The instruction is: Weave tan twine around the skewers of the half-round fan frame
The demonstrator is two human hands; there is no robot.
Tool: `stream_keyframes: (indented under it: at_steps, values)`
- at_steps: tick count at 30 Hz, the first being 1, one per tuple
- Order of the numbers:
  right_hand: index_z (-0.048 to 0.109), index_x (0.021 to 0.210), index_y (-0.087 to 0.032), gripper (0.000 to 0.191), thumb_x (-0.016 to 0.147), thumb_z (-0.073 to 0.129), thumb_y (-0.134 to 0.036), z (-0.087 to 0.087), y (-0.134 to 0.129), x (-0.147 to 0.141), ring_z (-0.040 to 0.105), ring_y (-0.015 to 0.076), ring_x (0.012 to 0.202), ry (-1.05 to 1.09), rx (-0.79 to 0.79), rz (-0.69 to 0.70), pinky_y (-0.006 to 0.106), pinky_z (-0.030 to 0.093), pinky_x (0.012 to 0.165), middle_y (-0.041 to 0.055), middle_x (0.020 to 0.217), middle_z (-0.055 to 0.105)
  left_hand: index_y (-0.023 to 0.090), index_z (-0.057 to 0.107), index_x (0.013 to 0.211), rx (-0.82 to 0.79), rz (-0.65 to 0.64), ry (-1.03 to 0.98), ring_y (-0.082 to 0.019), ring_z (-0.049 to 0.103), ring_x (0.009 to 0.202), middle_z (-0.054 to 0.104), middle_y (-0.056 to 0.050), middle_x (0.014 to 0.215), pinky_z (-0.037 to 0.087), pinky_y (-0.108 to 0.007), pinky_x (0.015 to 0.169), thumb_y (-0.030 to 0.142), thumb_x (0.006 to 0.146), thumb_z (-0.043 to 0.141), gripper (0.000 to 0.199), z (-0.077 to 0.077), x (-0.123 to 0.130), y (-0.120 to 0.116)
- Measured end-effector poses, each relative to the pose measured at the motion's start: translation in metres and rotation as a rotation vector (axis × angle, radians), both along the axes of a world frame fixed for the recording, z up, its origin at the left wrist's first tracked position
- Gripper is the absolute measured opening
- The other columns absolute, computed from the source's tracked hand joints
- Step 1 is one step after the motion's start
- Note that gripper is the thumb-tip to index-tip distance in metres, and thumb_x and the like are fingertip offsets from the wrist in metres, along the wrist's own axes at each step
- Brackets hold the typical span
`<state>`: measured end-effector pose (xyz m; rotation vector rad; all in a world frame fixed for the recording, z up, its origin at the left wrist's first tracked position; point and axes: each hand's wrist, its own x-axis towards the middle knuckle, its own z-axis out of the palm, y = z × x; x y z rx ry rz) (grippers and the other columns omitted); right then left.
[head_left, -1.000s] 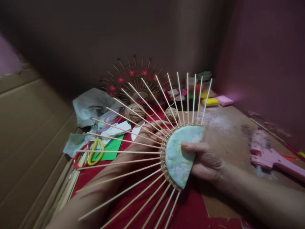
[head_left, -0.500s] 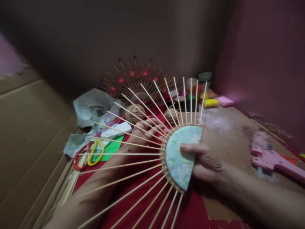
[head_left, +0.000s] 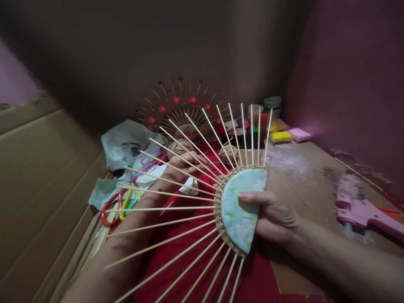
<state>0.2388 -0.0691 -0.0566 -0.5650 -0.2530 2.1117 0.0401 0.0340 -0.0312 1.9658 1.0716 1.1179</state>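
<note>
My right hand point(head_left: 273, 212) grips a half-round piece point(head_left: 241, 206) covered in pale blue patterned cloth, thumb on its face and fingers behind. Braided twine edges its curve, and thin wooden sticks point(head_left: 176, 216) fan out from it to the left and up. Behind the sticks, my left hand point(head_left: 186, 163) reaches beside a ball of twine point(head_left: 180, 147), its fingers bent and partly hidden; what they hold, if anything, I cannot make out. A smaller twine ball point(head_left: 228, 153) lies farther right.
Scissors with red and yellow handles point(head_left: 111, 207) lie at left near crumpled cloth point(head_left: 121, 143). A flower-decorated fan point(head_left: 176, 100) stands at the back. On the right are a pink glue gun point(head_left: 356, 212), a yellow packet point(head_left: 280, 136) and a pink packet point(head_left: 299, 134). Red cloth point(head_left: 176, 248) covers the middle.
My left hand has shifted slightly left and up, nearer the large twine ball. A white crumpled scrap now shows below it. My right hand still holds the half-round piece.
</note>
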Motion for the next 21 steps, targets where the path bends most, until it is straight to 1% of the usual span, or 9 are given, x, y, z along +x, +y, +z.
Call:
stream_keyframes:
  at_steps: [2,3,5,7,10,13,17,21]
  values:
    - [0.062,0.076,-0.014,0.021,0.058,0.063,-0.005,-0.001,0.000,0.000,0.062,0.0220,0.080,0.004,-0.007,0.008,0.045,0.041,0.086,0.0036,0.068,0.066,0.011,0.067,0.073,-0.048,-0.082,0.066,-0.014,0.059,0.066,0.064,-0.006,0.074,0.050,-0.025,0.058,0.024,0.067,0.071,0.015,0.006,-0.010,0.008]
    - [0.062,0.076,-0.014,0.020,0.059,0.063,-0.005,-0.001,-0.001,0.000,0.063,0.0217,0.080,0.004,-0.010,0.010,0.044,0.041,0.086,0.0039,0.068,0.067,0.011,0.068,0.072,-0.053,-0.091,0.081,-0.014,0.059,0.065,0.065,-0.006,0.073,0.050,-0.024,0.056,0.023,0.065,0.072,0.014,0.009,-0.017,0.012]
    - [0.062,0.078,-0.013,0.019,0.061,0.061,-0.005,-0.001,-0.001,0.000,0.063,0.0207,0.077,0.000,-0.012,0.010,0.044,0.042,0.087,0.0041,0.070,0.067,0.013,0.070,0.074,-0.033,-0.055,0.073,-0.013,0.057,0.059,0.064,-0.006,0.071,0.047,-0.023,0.050,0.023,0.068,0.069,0.012,0.013,-0.032,0.019]
    - [0.062,0.081,-0.014,0.021,0.062,0.060,-0.005,-0.001,-0.001,0.000,0.063,0.0193,0.073,0.001,-0.015,0.010,0.043,0.042,0.086,0.0037,0.070,0.067,0.015,0.070,0.074,0.009,0.017,0.053,-0.011,0.054,0.054,0.062,-0.005,0.069,0.044,-0.021,0.045,0.023,0.070,0.067,0.010,0.016,-0.046,0.024]
    - [0.062,0.085,-0.015,0.026,0.061,0.060,-0.005,-0.002,-0.001,0.000,0.063,0.0185,0.070,0.008,-0.026,0.015,0.043,0.043,0.085,0.0028,0.070,0.067,0.016,0.069,0.073,0.096,0.103,0.072,-0.012,0.054,0.057,0.061,-0.005,0.071,0.043,-0.021,0.045,0.025,0.069,0.067,0.010,0.019,-0.059,0.026]
    - [0.063,0.080,-0.016,0.022,0.060,0.063,-0.006,-0.003,-0.001,-0.001,0.063,0.0193,0.071,0.007,-0.047,0.012,0.041,0.044,0.084,0.0027,0.070,0.067,0.017,0.068,0.072,0.196,0.165,0.075,-0.012,0.054,0.059,0.059,-0.004,0.073,0.043,-0.021,0.047,0.025,0.068,0.067,0.008,0.025,-0.060,0.023]
    - [0.063,0.072,-0.017,0.014,0.061,0.064,-0.008,-0.005,-0.001,-0.002,0.063,0.0205,0.072,0.004,-0.048,0.030,0.041,0.046,0.083,0.0030,0.070,0.068,0.017,0.065,0.069,0.347,0.295,-0.039,-0.007,0.048,0.049,0.054,0.001,0.066,0.039,-0.019,0.043,0.021,0.071,0.064,0.005,0.030,-0.050,0.016]
    - [0.065,0.074,-0.019,0.016,0.061,0.064,-0.009,-0.006,-0.001,-0.001,0.063,0.0217,0.074,-0.011,-0.043,0.033,0.042,0.047,0.081,0.0023,0.067,0.067,0.017,0.062,0.075,0.384,0.354,-0.199,-0.007,0.048,0.045,0.051,0.003,0.061,0.036,-0.020,0.041,0.023,0.074,0.063,0.006,0.027,-0.043,0.014]
